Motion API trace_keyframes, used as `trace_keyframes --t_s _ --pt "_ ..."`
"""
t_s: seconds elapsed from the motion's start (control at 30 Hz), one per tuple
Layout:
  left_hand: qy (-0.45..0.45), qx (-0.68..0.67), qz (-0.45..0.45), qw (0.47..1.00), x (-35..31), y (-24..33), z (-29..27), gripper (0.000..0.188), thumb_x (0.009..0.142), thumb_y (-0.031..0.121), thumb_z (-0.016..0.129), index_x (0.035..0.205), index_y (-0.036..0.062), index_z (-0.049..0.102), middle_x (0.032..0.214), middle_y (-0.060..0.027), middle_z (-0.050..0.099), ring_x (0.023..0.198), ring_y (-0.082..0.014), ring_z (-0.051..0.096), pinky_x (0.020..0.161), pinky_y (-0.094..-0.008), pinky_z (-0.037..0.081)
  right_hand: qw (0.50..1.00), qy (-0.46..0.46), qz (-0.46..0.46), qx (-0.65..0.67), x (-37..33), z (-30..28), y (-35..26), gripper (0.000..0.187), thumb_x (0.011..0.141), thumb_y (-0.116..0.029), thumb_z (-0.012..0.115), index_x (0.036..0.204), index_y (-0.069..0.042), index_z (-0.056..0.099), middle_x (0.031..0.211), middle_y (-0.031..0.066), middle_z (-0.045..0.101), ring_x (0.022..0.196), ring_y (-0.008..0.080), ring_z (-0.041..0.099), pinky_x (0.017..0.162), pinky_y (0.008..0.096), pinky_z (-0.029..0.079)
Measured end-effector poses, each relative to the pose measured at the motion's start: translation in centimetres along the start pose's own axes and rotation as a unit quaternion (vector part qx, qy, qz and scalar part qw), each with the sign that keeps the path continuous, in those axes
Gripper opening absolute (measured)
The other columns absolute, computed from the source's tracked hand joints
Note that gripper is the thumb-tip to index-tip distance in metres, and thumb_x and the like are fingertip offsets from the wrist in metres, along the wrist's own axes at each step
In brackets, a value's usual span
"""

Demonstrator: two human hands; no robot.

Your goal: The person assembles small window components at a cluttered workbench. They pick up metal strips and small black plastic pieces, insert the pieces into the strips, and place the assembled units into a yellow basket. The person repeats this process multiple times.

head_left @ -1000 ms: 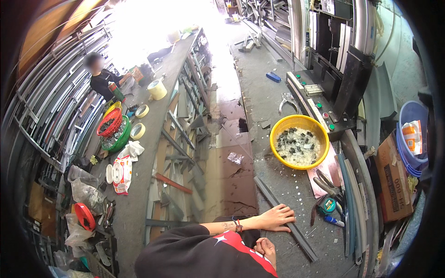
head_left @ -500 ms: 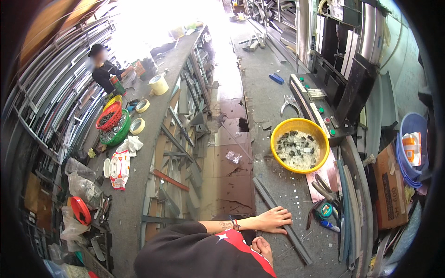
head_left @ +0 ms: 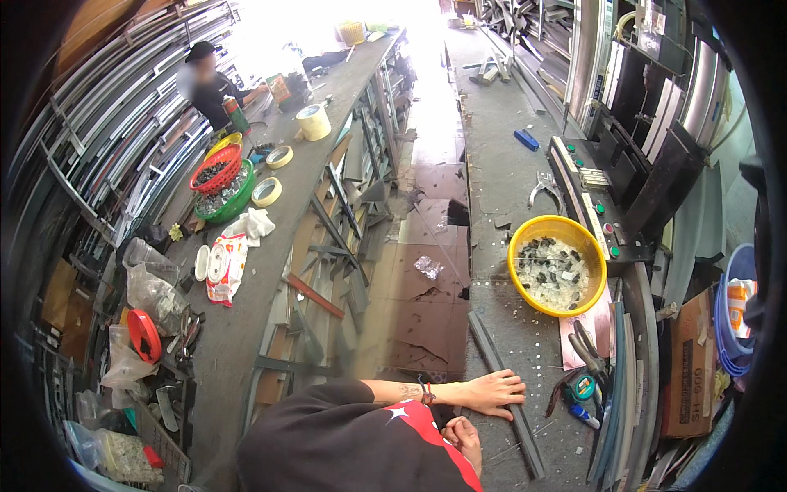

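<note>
Grey workbench (head_left: 500,123) bears one yellow basin (head_left: 580,233) and one bar (head_left: 526,439) — left hand (head_left: 490,394) spread over it, right hand (head_left: 467,441) curled closed.

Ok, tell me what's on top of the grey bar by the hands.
The left hand lies across the grey bar. Both ends of the bar show; the stretch beneath the hand is covered and can't be seen.

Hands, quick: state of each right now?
Left hand: open, palm down on the grey bar.
Right hand: loosely closed; can't tell if it holds anything.
</note>
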State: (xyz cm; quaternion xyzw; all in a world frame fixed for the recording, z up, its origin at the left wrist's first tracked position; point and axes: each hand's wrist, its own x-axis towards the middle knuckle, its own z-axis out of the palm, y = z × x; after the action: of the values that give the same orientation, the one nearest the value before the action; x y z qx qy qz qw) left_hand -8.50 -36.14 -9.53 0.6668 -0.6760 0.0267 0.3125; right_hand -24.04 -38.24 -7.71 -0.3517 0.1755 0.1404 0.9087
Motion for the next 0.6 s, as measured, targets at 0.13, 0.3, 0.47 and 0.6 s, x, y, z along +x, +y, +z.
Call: trace_keyframes --t_s 0.13,0.3,0.47,0.6 --pt "-0.005 0.004 -0.003 1.0 0.0 0.0 -0.1 0.045 0.075 0.046 0.064 0.098 0.0091 0.052 0.098 -0.0069 0.05 0.095 -0.0224 0.049 0.085 -0.0358 0.038 0.996 -0.066 -0.01 0.065 0.2 -0.2 0.0 0.022 0.097 -0.02 0.049 0.092 0.0 0.057 0.058 -0.0018 0.036 0.056 0.0078 0.031 0.054 0.0218 0.028" --pt "0.007 0.014 0.001 1.0 0.1 0.2 -0.3 0.043 0.077 0.046 0.063 0.101 0.0114 0.053 0.097 -0.0051 0.05 0.093 -0.0216 0.05 0.084 -0.0356 0.04 0.996 -0.074 -0.032 0.032 0.2 -0.2 0.2 0.022 0.098 -0.018 0.046 0.096 0.001 0.057 0.059 -0.0013 0.037 0.054 0.0074 0.031 0.052 0.0224 0.028" --pt "0.0 0.013 0.0 1.0 0.1 0.2 -0.3 0.043 0.077 0.046 0.063 0.101 0.0108 0.053 0.097 -0.0058 0.05 0.094 -0.0222 0.049 0.085 -0.0361 0.039 0.997 -0.062 -0.019 0.034 -0.5 -0.3 0.1 0.022 0.097 -0.019 0.047 0.093 0.0 0.057 0.059 -0.0008 0.038 0.056 0.0078 0.032 0.054 0.0225 0.028" --pt "-0.006 0.015 0.008 1.0 0.0 0.0 0.1 0.043 0.077 0.045 0.063 0.099 0.0102 0.053 0.098 -0.0066 0.05 0.095 -0.0225 0.048 0.085 -0.0362 0.037 0.999 -0.036 -0.021 -0.008 -1.1 -0.2 0.2 0.023 0.097 -0.02 0.048 0.092 0.001 0.058 0.058 -0.0015 0.037 0.055 0.0078 0.032 0.054 0.0231 0.03"
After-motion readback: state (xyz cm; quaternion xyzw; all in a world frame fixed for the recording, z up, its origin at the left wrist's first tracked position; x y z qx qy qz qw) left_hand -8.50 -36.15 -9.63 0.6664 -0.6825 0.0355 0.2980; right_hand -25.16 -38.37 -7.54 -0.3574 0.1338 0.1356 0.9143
